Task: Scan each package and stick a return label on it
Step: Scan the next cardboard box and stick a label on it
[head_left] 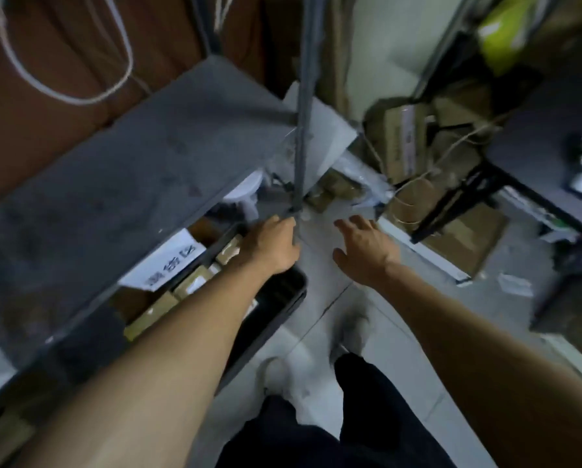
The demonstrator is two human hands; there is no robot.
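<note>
Storeroom corner, blurred

A grey shelf [141,157] on a metal post [303,96] carries a white paper sign [168,260]; white cord [63,92] loops behind, and a pale tiled floor [377,332] runs below.

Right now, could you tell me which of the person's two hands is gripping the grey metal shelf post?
The left hand: its fingers curl round the grey metal shelf post, while the right hand reaches forward with fingers spread, holding nothing.

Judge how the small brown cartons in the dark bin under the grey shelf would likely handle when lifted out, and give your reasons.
The cartons look boxy and flat-sided, so probably stiff and unlikely to roll. They are small, so likely light, though their contents are hidden. They sit packed closely in the bin, so one may snag its neighbours. The left hand is at the shelf post, not on them.
</note>
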